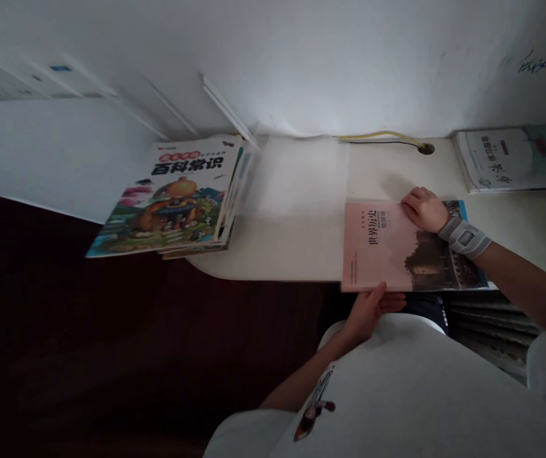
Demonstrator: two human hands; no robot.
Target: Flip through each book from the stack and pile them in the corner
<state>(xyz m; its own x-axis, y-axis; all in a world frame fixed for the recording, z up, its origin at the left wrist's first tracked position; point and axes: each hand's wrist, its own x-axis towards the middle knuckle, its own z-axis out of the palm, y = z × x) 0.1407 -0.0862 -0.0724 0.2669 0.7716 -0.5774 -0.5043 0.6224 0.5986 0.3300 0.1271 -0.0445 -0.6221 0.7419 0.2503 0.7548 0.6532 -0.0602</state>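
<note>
A pink-covered book [378,254] with dark Chinese lettering and a picture on its lower cover lies at the front edge of the white desk [273,254]. My left hand [372,310] holds the near edge, thumb on the cover and fingers underneath. At the far edge, my right hand [424,208], with a grey band on the wrist, is closed, its bent fingertips pressed together at the book's border. Blue shows along the book's right side. To the left of it, a clear plastic sheet [296,178] is spread on the desk.
A stack of picture books [177,197] sits at the desk's rounded left end, overhanging the edge. More books [506,159] lie at the back right. A yellow cable [378,135] runs along the wall into a round hole [426,149] in the desktop.
</note>
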